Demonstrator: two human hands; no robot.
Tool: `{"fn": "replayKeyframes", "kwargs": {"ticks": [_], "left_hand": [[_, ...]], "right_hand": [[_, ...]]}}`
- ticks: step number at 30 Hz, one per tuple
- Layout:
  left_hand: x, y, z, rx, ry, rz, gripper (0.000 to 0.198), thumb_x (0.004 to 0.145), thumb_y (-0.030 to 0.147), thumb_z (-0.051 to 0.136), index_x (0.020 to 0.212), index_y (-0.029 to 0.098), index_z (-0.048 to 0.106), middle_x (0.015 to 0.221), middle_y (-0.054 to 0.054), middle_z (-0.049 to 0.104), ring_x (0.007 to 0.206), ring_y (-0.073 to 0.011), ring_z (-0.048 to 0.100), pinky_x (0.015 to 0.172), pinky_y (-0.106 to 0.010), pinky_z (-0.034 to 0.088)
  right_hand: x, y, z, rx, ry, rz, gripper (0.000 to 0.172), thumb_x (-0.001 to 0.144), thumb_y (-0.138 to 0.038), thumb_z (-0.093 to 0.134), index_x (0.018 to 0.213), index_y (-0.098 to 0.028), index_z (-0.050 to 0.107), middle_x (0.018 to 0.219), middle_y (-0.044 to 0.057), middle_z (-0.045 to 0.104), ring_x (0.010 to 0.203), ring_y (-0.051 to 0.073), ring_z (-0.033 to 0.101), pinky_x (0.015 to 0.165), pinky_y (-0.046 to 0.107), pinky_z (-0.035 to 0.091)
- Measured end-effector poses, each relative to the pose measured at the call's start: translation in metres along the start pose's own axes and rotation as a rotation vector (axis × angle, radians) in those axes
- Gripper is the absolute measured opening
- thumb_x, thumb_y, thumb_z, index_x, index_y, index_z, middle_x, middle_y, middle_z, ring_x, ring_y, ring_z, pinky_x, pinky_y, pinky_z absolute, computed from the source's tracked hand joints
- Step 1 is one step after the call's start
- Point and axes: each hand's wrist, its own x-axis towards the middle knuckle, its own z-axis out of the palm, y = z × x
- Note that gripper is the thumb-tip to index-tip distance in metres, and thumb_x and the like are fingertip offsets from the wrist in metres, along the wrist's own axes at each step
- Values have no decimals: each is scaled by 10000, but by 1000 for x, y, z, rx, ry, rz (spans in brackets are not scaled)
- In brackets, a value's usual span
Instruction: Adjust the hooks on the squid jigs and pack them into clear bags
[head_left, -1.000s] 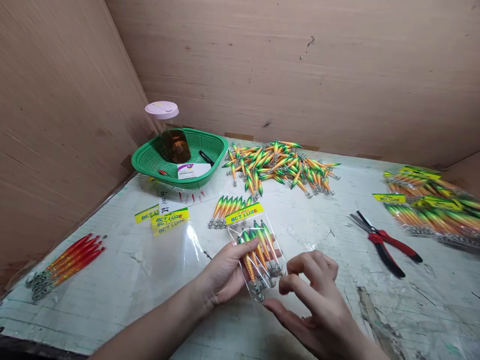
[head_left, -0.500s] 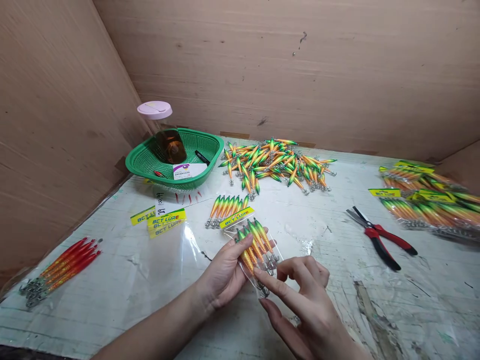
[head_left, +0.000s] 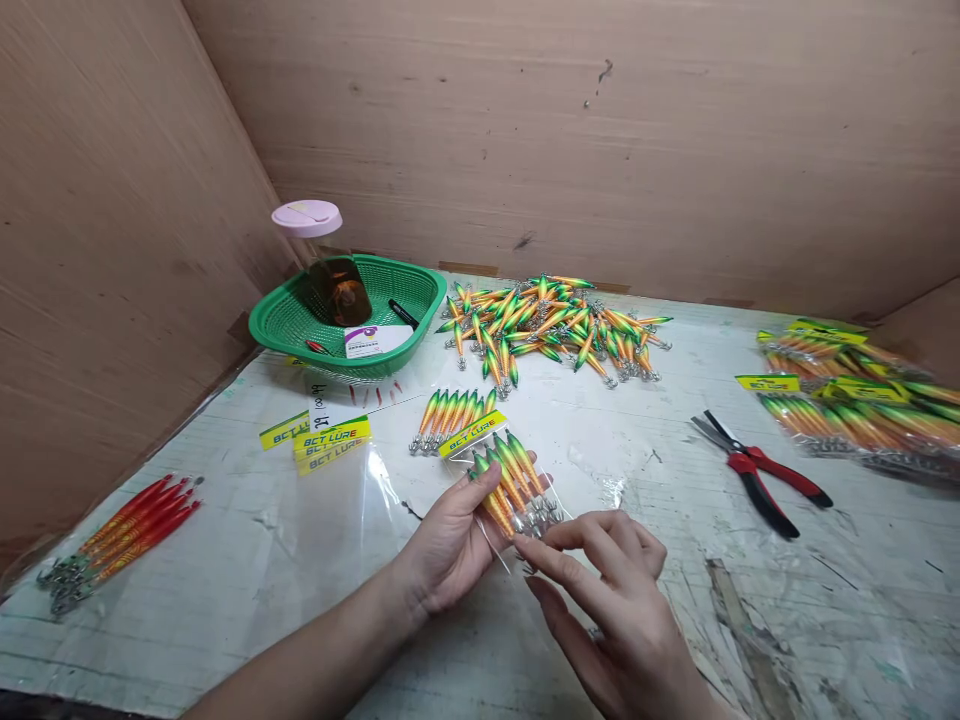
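Note:
My left hand (head_left: 455,545) holds a clear plastic bag with a yellow BCT LURE header (head_left: 472,434), its thumb on top and its fingers beneath. Inside the bag lie several green and orange lures (head_left: 514,475), hooks toward my right hand. The fingertips of my right hand (head_left: 607,590) touch the hook end of the nearest lure; its thumb is apart from the index finger. Just beyond the bag, a row of similar lures (head_left: 450,415) lies on the table. To the left are flat bags with yellow headers (head_left: 334,440).
A large heap of lures (head_left: 540,325) lies at the back. Beside it stands a green basket (head_left: 409,362) with a lidded jar (head_left: 341,290), card and pen. Red lures (head_left: 139,520) lie far left. Pliers (head_left: 750,470) and filled packs (head_left: 862,410) are at the right.
The lures' hook ends have moved slightly within the bag in my left hand. My right fingertips have shifted a little along the nearest lure toward its hooks.

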Motion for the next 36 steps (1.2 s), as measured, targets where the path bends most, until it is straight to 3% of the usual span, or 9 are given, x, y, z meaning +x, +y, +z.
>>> {"fn": "replayKeyframes", "kwargs": {"ticks": [5,14,20,26,36], "left_hand": [[2,-2,1,-15,5,4,274,943,205,499,1107,46,651,1124,-180,694,1169,-289,600,1043,-421,446],[0,-1,0,-23,-19,-8,295,951,224,473,1099,37,647,1042,-185,718,1087,-290,646,1018,-440,459],[-1,-1,0,-4,-80,10,269,920,168,501,1103,27,640,1038,-191,721,1099,-277,644,1046,-419,434],[0,-5,-2,21,-101,6,299,881,133,547,1152,30,618,1022,-184,728,1074,-283,656,1039,-444,438],[2,-3,-2,-3,-40,34,269,921,192,519,1098,33,645,1014,-190,731,1034,-279,674,1024,-454,450]], "right_hand": [[-1,-4,3,81,49,42,176,849,-117,638,980,-236,635,853,-6,691,810,176,566,755,353,302],[2,-2,-4,139,24,39,205,827,-76,623,958,-234,617,821,-33,696,795,158,592,752,346,302],[2,-2,2,59,107,82,111,841,-106,628,813,-211,606,727,-29,613,693,133,544,717,330,284],[7,-5,6,54,191,147,165,856,-120,583,717,-201,546,685,-27,562,681,138,518,726,327,274],[-7,1,-4,7,43,67,101,815,-133,649,835,-221,605,709,-23,623,692,155,554,742,343,286]]}}
